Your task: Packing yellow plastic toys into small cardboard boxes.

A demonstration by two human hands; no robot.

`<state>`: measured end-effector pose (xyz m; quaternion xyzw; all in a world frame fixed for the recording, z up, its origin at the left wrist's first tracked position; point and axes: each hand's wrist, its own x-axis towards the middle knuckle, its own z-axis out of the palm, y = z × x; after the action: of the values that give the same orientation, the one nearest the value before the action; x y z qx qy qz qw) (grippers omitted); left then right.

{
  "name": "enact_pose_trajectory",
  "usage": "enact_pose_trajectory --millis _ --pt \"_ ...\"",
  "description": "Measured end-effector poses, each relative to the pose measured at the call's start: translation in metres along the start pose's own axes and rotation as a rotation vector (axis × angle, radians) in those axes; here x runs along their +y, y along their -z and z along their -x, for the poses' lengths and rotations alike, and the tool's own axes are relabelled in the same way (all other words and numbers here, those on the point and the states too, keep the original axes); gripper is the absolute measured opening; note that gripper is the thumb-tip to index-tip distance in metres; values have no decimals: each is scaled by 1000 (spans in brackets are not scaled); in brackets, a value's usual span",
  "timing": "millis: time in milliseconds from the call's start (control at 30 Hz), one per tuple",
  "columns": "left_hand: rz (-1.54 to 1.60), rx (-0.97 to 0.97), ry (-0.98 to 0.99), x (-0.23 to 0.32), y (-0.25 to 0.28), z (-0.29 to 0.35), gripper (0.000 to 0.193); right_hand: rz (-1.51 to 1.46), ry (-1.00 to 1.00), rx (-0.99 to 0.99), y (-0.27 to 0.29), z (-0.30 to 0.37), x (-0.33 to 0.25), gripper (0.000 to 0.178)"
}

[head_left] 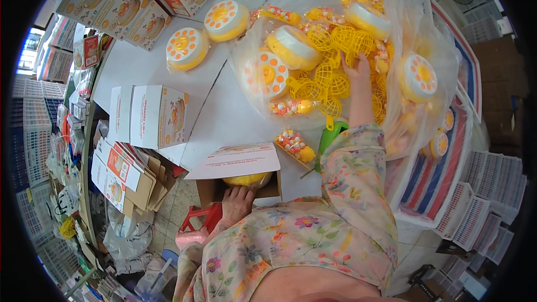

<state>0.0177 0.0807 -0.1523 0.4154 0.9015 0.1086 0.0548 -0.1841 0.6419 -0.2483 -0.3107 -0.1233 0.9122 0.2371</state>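
An open cardboard box (210,185) stands at the near edge of the table, with its white printed flap (238,159) raised. Inside it part of a round yellow thing (247,179) shows. My left hand (238,204) curls its fingers over the box's near edge, beside the yellow thing. Stretched out to the far right, my right hand (358,69) has its fingers closed on a yellow net scoop (352,42) in a heap. More yellow net scoops (325,76) lie just left of that hand, on a clear plastic bag (240,72).
Round yellow-and-white toys (188,48) with orange dots lie about the table. A packet of coloured balls (295,146) sits right of the box, near a green tool (331,137). White boxes (146,116) stand at left, flattened cartons (140,182) below them. A red stool (204,216) stands beneath.
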Motion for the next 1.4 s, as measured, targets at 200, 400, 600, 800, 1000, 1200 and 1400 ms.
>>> enact_pose_trajectory --millis 200,400,600,800,1000,1200,1400 --pt "-17 1 11 4 2 1 26 -178 -2 -177 -70 -2 62 36" --pt "-6 6 23 2 -6 6 26 -153 37 32 -158 -16 54 42" --pt "-10 -14 52 7 2 1 26 259 122 -321 -122 6 -13 44" --pt "-23 21 5 5 4 -3 22 1924 491 -69 16 38 -37 76" --pt "-25 12 21 8 1 0 23 1356 2 82 50 77 11 92" --pt "-32 14 18 8 1 1 22 1419 -61 -211 -7 92 -43 90" --pt "-28 19 -33 5 6 -8 20 1219 895 -443 -37 47 -96 64"
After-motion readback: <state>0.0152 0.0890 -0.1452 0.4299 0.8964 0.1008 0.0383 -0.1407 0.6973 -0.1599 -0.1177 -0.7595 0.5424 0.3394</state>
